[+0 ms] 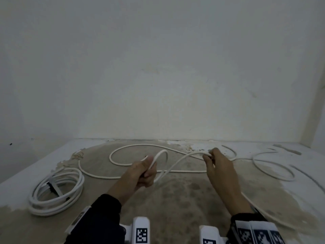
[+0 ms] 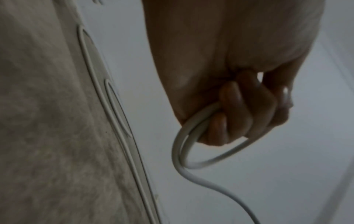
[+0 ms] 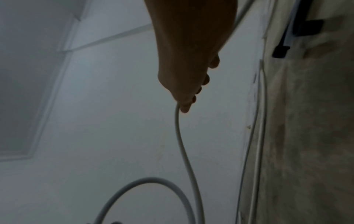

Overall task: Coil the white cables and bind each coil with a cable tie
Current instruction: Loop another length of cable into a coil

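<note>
A long white cable sprawls in loose loops over the worn surface. My left hand grips one small loop of it in a fist; the left wrist view shows the fingers curled round that cable loop. My right hand pinches the same cable further along, to the right, lifted a little off the surface. In the right wrist view the cable hangs down from my right hand's fingertips. A finished white coil lies at the left with a dark tie across it.
More cable loops lie at the right, one strand running back past my right wrist. A pale wall rises right behind the stained surface. Dark strips lie on the surface in the right wrist view.
</note>
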